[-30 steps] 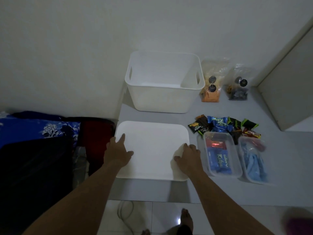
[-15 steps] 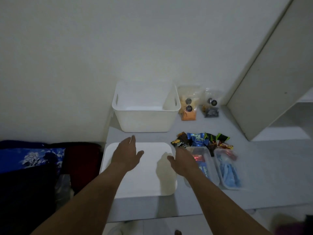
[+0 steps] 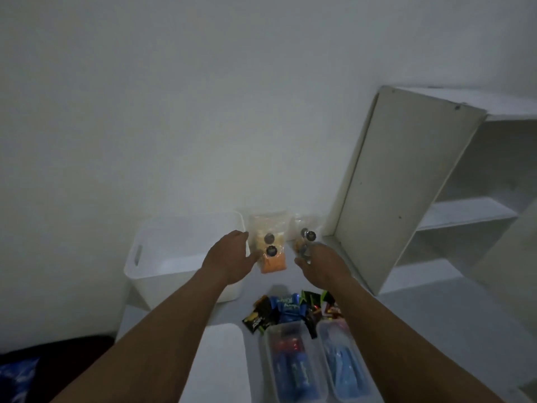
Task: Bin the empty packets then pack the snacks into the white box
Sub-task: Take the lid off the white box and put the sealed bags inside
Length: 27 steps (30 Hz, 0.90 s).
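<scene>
The white box (image 3: pixel 162 251) stands open against the wall at the back left of the table. Two clear snack bags lean on the wall beside it: one with orange contents (image 3: pixel 271 242) and a darker one (image 3: pixel 305 232). My left hand (image 3: pixel 229 258) reaches out with fingers spread, just left of the orange bag. My right hand (image 3: pixel 318 261) is stretched toward the darker bag and covers its lower part. Neither hand holds anything. Small snack packets (image 3: pixel 290 311) lie in a heap near the front, behind two clear tubs (image 3: pixel 286 362) (image 3: pixel 345 365).
The white lid (image 3: pixel 220 365) lies flat at the front left of the table. A white shelf unit (image 3: pixel 406 184) stands on the right with an upright side panel. Dark and blue fabric (image 3: pixel 17 373) sits at the lower left.
Both hands have left the white lid and moved forward to the two clear bags at the wall. The view has tilted upward.
</scene>
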Each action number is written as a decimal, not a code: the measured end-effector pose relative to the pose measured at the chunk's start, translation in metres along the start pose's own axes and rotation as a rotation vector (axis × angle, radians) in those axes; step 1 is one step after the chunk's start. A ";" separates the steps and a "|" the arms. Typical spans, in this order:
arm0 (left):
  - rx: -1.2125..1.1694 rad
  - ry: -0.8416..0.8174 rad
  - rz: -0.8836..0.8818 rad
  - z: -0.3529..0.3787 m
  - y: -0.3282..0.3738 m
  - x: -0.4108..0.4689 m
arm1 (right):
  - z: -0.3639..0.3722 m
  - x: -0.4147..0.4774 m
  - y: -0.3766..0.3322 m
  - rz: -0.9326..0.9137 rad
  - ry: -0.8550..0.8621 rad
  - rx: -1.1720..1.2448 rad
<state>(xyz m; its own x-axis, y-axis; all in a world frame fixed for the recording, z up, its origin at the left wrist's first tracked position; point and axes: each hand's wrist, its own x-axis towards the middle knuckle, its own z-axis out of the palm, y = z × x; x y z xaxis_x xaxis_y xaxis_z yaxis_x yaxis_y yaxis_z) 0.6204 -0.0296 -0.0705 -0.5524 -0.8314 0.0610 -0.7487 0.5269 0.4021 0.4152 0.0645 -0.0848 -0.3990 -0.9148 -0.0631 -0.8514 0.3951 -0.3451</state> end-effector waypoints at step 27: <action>-0.122 0.265 -0.674 0.218 0.012 0.212 | 0.084 0.285 0.157 0.207 0.088 0.369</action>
<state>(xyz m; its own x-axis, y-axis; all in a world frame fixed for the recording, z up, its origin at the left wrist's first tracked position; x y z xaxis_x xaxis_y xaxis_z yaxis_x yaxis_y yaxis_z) 0.4143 -0.1612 -0.2518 0.1326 -0.9909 -0.0225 -0.8399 -0.1243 0.5284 0.1964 -0.1411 -0.2358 -0.5900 -0.8022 -0.0916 -0.5779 0.4988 -0.6459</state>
